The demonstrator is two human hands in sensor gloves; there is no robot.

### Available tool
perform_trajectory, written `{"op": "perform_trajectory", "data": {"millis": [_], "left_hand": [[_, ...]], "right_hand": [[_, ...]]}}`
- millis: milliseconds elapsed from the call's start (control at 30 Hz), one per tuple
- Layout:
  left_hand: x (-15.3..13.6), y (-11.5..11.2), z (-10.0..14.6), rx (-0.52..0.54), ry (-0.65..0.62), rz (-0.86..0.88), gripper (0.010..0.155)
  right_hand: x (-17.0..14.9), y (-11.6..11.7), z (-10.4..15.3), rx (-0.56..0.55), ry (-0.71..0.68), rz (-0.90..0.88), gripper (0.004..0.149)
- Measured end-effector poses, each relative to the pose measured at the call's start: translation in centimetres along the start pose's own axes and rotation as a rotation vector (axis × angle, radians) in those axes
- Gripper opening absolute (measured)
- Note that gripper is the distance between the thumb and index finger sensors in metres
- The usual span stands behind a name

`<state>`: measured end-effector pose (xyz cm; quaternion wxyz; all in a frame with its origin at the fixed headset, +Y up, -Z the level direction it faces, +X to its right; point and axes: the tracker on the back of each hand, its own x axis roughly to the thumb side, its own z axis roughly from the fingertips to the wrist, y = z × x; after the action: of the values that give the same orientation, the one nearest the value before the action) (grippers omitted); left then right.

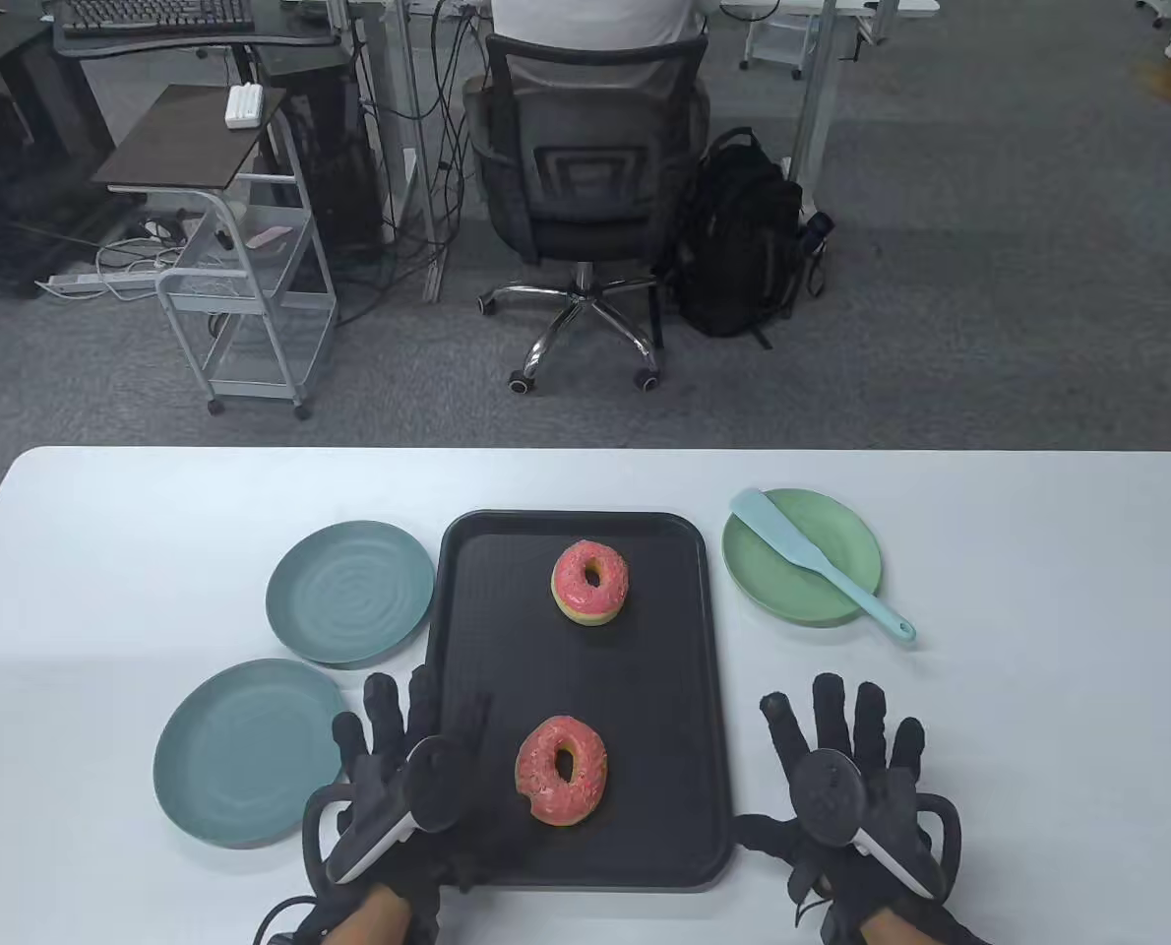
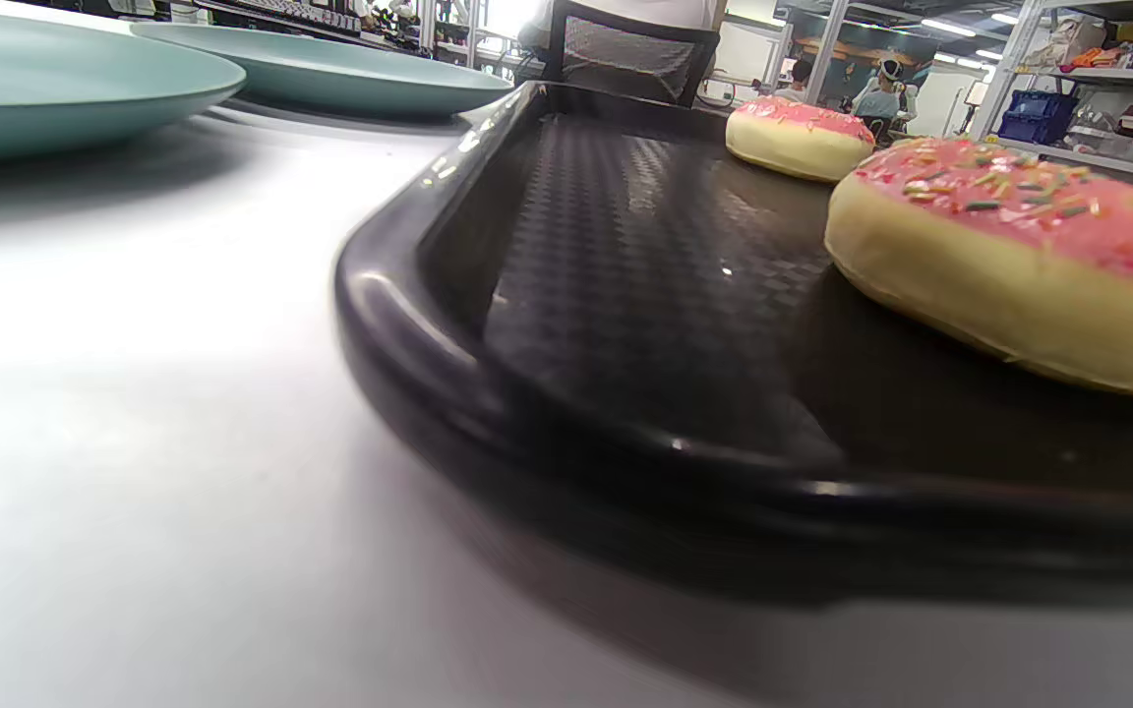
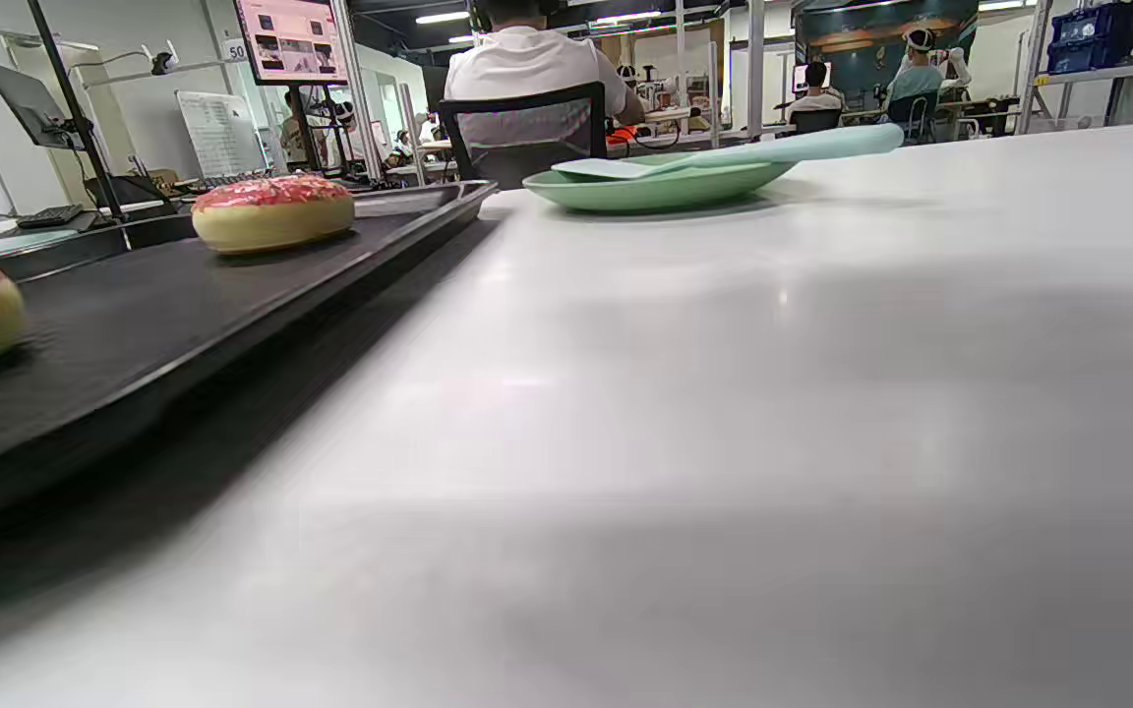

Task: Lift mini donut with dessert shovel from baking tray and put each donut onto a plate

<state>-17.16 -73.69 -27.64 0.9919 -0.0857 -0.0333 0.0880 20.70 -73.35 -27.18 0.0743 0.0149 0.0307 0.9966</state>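
Two pink donuts [image 1: 590, 581] [image 1: 560, 771] sit on the black tray [image 1: 467, 630], likely soft and light. Both hands [image 1: 403, 778] [image 1: 846, 778] rest spread, holding nothing; take the spatula [image 1: 817, 561] by its handle.

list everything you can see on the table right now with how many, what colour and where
Table: one, white.
Baking tray: one, black, centre.
Donuts: two, pink-iced, on the tray, far one, near one.
Blue-grey plates: two, left of the tray, far, near.
Green plate: one, right of the tray.
Dessert shovel: one, light blue, lying on the green plate.
Hands: two, black gloves, open; left hand over the tray's left edge, right hand on the table.
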Motion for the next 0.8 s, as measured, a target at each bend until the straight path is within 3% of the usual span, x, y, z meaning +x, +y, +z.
{"op": "perform_trajectory", "data": {"millis": [800], "left_hand": [[-0.04, -0.13, 0.19, -0.022, 0.004, 0.022, 0.1]], "right_hand": [[0.06, 0.02, 0.31, 0.007, -0.01, 0.013, 0.11]]}}
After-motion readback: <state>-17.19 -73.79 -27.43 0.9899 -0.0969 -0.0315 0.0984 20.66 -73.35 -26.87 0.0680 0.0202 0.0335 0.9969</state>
